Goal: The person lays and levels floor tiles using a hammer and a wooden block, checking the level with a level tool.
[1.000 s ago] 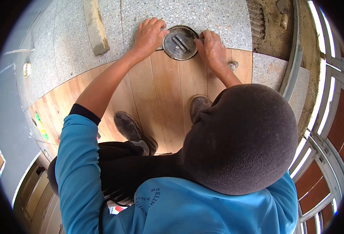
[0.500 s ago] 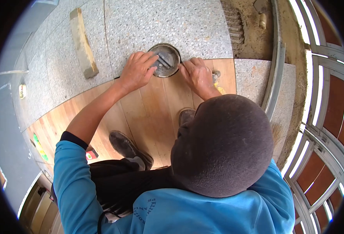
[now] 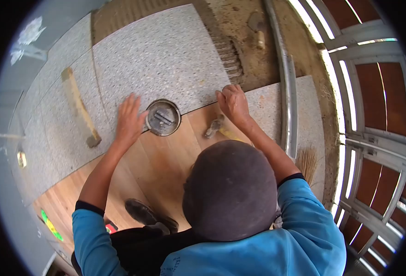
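A round grey dish-like thing (image 3: 165,130) with a dark bar across its middle lies over the seam between a speckled tile (image 3: 157,55) and the wood-look floor (image 3: 166,158). My left hand (image 3: 130,120) is flat with fingers spread, its thumb at the dish's left rim. Farther right, my right hand (image 3: 233,101) has its fingers curled together by the speckled tile's near right corner; what they grip, if anything, is hidden. Below that hand lies a hammer-like tool (image 3: 214,126) with a yellow handle, partly covered by the head.
A wooden bar (image 3: 80,106) lies on the tiles at left. At right runs a long metal profile (image 3: 283,92), with brush bristles (image 3: 306,163) beside it. A trowel (image 3: 260,40) rests on the bare bed near ridged mortar (image 3: 228,57). A shoe (image 3: 141,211) stands on the wood-look floor.
The view has shifted. My hands have spread apart: the left now lies beside the dish instead of reaching over it, and the right has left the dish's rim for the tile's corner.
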The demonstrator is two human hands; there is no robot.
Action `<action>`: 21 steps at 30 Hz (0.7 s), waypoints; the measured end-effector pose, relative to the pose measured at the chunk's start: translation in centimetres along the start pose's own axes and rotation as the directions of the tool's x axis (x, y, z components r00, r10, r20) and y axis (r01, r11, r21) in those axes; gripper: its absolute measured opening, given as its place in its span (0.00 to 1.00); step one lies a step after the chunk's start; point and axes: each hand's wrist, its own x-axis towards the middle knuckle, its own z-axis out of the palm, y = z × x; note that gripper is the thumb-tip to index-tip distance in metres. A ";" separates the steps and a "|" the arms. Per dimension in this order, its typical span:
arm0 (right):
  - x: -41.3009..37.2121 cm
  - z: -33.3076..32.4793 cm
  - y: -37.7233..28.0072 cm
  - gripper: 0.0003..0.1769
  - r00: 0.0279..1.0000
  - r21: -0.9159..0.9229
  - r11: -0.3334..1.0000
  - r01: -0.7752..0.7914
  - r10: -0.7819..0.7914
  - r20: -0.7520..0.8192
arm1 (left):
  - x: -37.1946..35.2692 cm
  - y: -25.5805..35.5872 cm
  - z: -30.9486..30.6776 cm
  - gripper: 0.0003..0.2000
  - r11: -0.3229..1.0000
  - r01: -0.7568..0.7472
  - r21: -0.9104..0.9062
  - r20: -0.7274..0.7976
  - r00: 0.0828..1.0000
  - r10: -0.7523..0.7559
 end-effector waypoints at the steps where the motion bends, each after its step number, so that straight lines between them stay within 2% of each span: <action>1: 0.0 -0.8 1.3 0.08 0.995 -0.023 1.000 -0.019 0.016 -0.097 | 0.3 -0.8 0.2 0.30 1.000 0.015 0.003 -0.009 1.000 -0.015; 3: 0.0 -1.5 3.6 0.07 0.962 -0.051 0.998 -0.038 0.023 -0.273 | 0.3 -2.2 -0.3 0.30 1.000 0.020 0.018 -0.020 1.000 -0.020; 5: -0.9 -2.3 6.6 0.09 0.947 -0.130 0.991 0.022 -0.063 -0.316 | 0.0 -3.6 -0.8 0.29 0.998 0.032 0.045 -0.022 0.999 -0.031; 6: -2.0 -2.0 9.0 0.08 0.957 -0.136 0.991 -0.009 -0.031 -0.290 | 0.3 -3.8 -1.8 0.29 0.997 0.000 0.071 -0.020 1.000 0.001; 7: -2.5 -2.9 9.5 0.11 0.991 -0.175 0.976 -0.129 0.123 -0.043 | 0.2 -4.1 -3.1 0.29 0.994 -0.022 0.109 -0.008 1.000 0.023; 8: -2.4 -4.3 7.6 0.16 0.989 -0.205 0.967 -0.148 0.150 -0.005 | 0.3 -4.3 -4.7 0.29 0.983 0.016 0.185 -0.028 1.000 -0.011; 9: -2.9 -5.0 6.3 0.15 0.991 -0.161 0.978 -0.133 0.128 -0.043 | 0.4 -4.8 -5.6 0.29 0.969 0.038 0.243 -0.050 0.998 -0.026; 11: -2.6 -5.0 5.3 0.13 0.983 -0.078 0.989 -0.127 0.115 -0.142 | 1.1 -9.2 -6.4 0.34 0.914 0.229 0.335 -0.249 0.957 -0.148; 12: -2.9 -4.6 5.0 0.12 0.977 -0.016 0.992 -0.125 0.121 -0.179 | 0.5 -11.2 -6.4 0.36 0.876 0.323 0.359 -0.344 0.918 -0.197; 13: -3.4 -4.1 4.6 0.12 0.968 0.043 0.991 -0.128 0.134 -0.211 | -0.5 -13.4 -6.2 0.40 0.814 0.476 0.334 -0.367 0.861 -0.352; 15: -4.2 -3.8 4.3 0.11 0.975 0.075 0.982 -0.171 0.180 -0.129 | -2.0 -16.1 -5.4 0.47 0.631 0.730 0.263 -0.393 0.679 -0.620; 16: -5.4 -3.7 4.2 0.11 0.976 0.083 0.976 -0.201 0.207 -0.073 | -3.4 -16.6 -4.8 0.49 0.562 0.794 0.231 -0.339 0.608 -0.718; 18: -7.9 -3.6 4.1 0.11 0.954 0.045 0.960 -0.275 0.267 0.135 | -4.1 -16.5 -5.6 0.55 0.404 0.895 0.187 -0.222 0.439 -0.870; 20: -11.0 -4.2 4.3 0.11 0.883 -0.010 0.936 -0.351 0.334 0.331 | -6.0 -20.1 -4.5 0.55 0.344 0.934 0.091 -0.058 0.350 -0.935; 21: -12.6 -5.5 4.6 0.12 0.914 -0.012 1.000 -0.012 0.015 0.406 | -5.9 -20.3 -4.1 0.56 0.308 0.950 0.043 0.021 0.307 -0.951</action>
